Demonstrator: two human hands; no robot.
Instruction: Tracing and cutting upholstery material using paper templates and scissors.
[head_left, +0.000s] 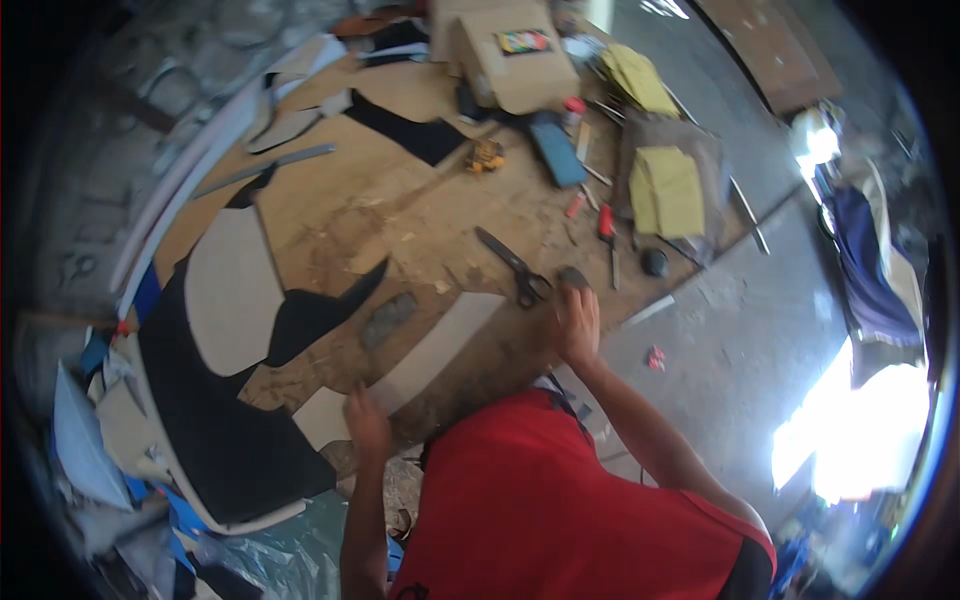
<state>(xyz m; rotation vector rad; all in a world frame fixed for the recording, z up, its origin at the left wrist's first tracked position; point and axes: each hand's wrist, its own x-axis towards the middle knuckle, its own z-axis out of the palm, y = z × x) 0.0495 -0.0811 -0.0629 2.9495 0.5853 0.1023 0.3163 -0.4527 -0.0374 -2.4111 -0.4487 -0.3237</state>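
Observation:
At the table's near edge, a long curved strip of light beige material point(440, 350) lies on the worn wooden table point(330, 215). My left hand point(368, 425) is at the strip's near left end, beside a smaller light piece point(322, 418); its fingers are smeared by motion. To the right, my right hand point(577, 325) is closed around a small dark grey rounded lump point(571, 277) by the table's edge. Black-handled scissors point(516, 267) lie just left of that hand, blades pointing away. Beyond the strip rests a flat grey oblong piece point(388, 320).
Large black and beige cut pieces point(215, 420) cover the left side. A cardboard box point(510, 60), a yellow tape measure point(485, 156), a red-handled screwdriver point(607, 235), a blue case point(557, 153) and folded yellow cloths point(665, 190) sit toward the far right.

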